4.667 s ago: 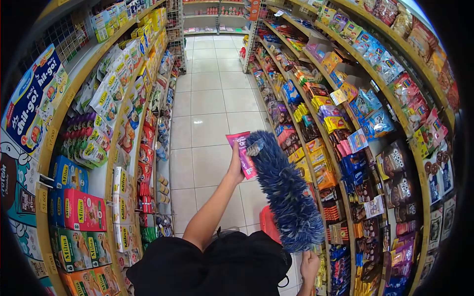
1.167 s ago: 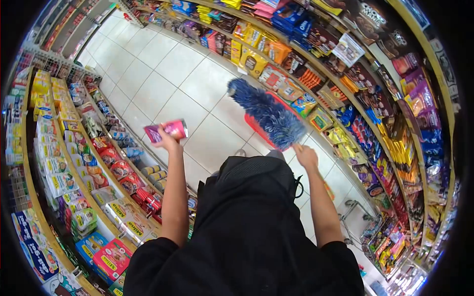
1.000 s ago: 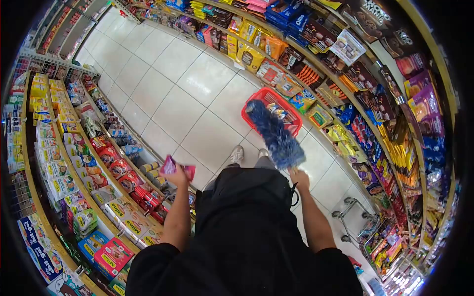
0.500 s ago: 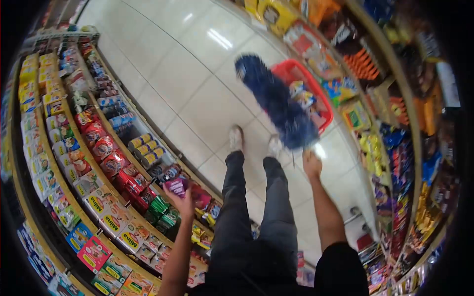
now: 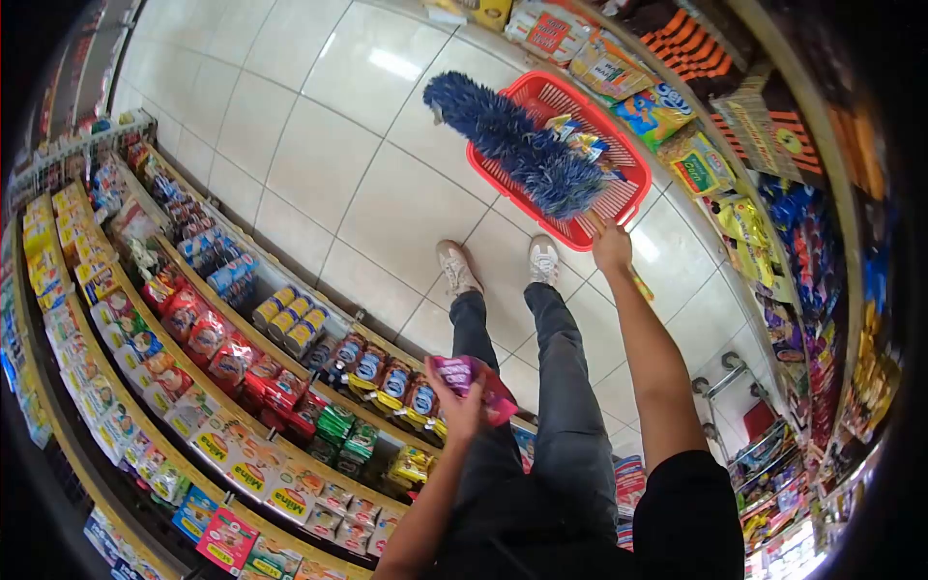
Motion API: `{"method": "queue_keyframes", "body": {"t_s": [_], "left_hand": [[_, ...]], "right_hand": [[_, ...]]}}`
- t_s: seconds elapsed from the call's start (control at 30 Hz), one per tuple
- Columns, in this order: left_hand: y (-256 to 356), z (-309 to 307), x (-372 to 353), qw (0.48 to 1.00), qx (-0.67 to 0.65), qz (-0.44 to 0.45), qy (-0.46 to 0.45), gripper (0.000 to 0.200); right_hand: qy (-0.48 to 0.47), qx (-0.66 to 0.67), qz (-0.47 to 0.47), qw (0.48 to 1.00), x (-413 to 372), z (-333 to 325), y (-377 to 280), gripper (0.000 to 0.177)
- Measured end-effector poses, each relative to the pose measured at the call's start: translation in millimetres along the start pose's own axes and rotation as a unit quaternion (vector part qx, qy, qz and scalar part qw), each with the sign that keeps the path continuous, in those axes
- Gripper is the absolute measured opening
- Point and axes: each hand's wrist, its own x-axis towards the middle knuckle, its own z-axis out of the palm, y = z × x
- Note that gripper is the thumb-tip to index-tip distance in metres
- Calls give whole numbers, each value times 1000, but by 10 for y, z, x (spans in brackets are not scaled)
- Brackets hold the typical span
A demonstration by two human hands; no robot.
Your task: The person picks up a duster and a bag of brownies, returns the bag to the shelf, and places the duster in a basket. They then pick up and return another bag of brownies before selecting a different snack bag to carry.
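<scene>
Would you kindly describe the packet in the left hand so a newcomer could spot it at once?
Start at the tiled floor, then find the person's dark trousers. Over the left thigh, the left hand holds a magenta packet with pale lettering; unlike the shelved packets beside it, it is gripped in a hand.

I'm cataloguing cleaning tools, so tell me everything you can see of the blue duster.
The duster has a long, thick, shaggy head of what looks like soft synthetic fibre, dark blue with paler strands towards the handle. The person's right hand grips that slim handle, and a yellowish length of it shows beyond the hand. The head slants across the red basket, its far end over the pale floor tiles. Whether it touches the basket, I can't tell.
</scene>
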Motion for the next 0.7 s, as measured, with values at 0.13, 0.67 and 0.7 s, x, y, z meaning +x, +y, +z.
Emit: {"method": "queue_keyframes", "body": {"t_s": [0.13, 0.67, 0.7], "left_hand": [[421, -314, 171, 994, -94, -24, 49, 74], [2270, 204, 273, 783, 147, 353, -491, 87], [2413, 180, 30, 760, 170, 362, -511, 90]], "right_hand": [[38, 32, 0, 999, -720, -315, -155, 46], [76, 429, -107, 894, -3110, -2466, -1559, 63], [101, 420, -97, 897, -3249, -2513, -1504, 64]]}}
